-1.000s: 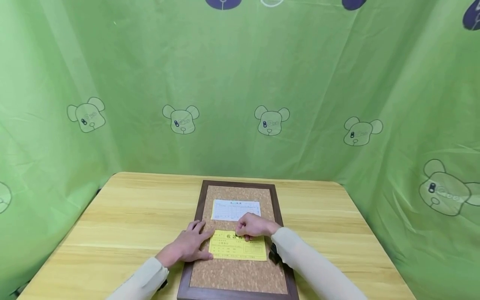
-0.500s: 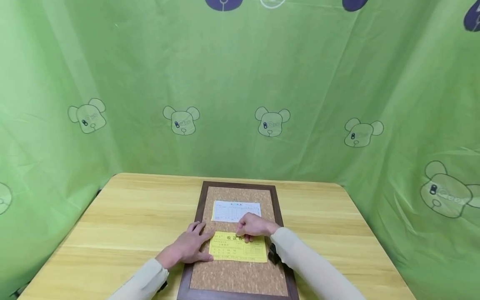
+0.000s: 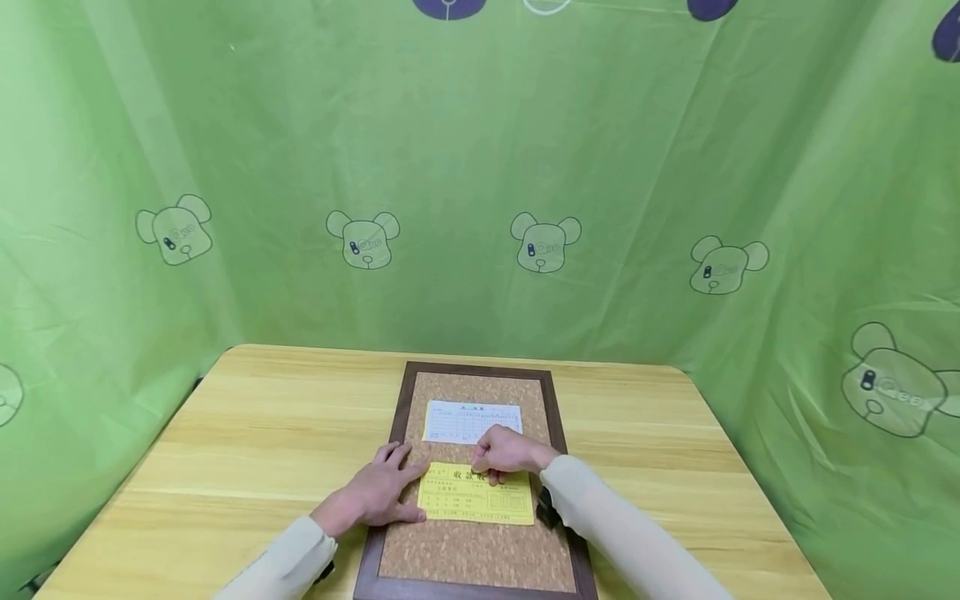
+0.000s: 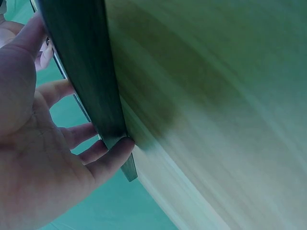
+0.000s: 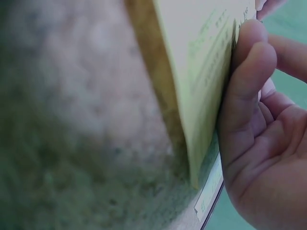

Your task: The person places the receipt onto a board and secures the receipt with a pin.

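A cork board (image 3: 480, 554) in a dark brown wooden frame lies on the table. On its middle is a yellow receipt sheet (image 3: 465, 500) with printed characters. My right hand (image 3: 513, 450) pinches a small, dark, pin-like thing at the sheet's upper edge, mostly hidden by the fingertips. In the right wrist view, those fingers lie close against the yellow sheet (image 5: 206, 81), whose near edge stands off the cork. With spread fingers, my left hand (image 3: 378, 492) rests over the board's left frame, thumb at the sheet's lower left corner. In the left wrist view, fingers reach over the frame (image 4: 86, 62).
A white printed form (image 3: 465, 421) with a ruled grid lies on the cork above the yellow sheet. The light wooden table (image 3: 285, 417) extends around the board. A green curtain (image 3: 450, 317) with bear heads hangs behind it and at both sides.
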Available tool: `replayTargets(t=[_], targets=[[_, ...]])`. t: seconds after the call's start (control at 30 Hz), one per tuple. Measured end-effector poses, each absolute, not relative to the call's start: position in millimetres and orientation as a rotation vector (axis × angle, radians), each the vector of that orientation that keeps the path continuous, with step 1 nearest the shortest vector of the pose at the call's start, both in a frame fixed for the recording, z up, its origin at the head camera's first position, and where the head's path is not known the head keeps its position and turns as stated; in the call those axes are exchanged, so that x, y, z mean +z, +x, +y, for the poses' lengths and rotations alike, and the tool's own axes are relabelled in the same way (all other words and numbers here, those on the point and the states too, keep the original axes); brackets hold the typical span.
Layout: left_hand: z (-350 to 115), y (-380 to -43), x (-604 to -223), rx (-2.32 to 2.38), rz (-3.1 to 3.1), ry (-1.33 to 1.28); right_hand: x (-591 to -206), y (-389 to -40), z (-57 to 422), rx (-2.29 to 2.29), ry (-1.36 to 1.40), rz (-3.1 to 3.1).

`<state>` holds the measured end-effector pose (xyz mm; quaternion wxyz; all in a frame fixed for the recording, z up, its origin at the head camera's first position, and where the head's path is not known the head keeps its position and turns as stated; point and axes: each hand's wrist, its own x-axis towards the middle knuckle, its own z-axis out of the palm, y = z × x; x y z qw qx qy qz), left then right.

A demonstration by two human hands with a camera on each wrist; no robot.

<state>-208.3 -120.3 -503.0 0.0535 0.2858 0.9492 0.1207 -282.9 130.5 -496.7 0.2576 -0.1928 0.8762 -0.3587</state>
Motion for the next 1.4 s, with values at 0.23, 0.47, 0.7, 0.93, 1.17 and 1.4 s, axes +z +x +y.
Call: replayTargets(t=[0.23,0.47,0.7,0.93,1.17,1.4], targets=[[-120.8,-209.4,-505.3,0.348,2.885,0.865,-496.2,-282.5,129.8,-0.961,-0.515,2.384],[-120.9,-210.8,-505.1,0.355,2.887,0.853,-496.5,-284.9,129.6,-0.949,-0.525,2.397],[-120.9,-209.5,-507.0,0.364,2.868,0.837,-499.6,-283.6,129.5,-0.958,-0.513,2.368],[-119.8,-208.1,-506.8,0.355,2.865,0.839,-502.6,-283.9,131.8,-0.964,-0.527,2.361],[-119.5,-209.5,-505.2,0.345,2.876,0.835,-500.6,-286.6,132.9,-0.988,-0.536,2.344],[-119.6,-209.2,-505.9,0.348,2.871,0.828,-502.0,-286.1,133.4,-1.002,-0.532,2.33]])
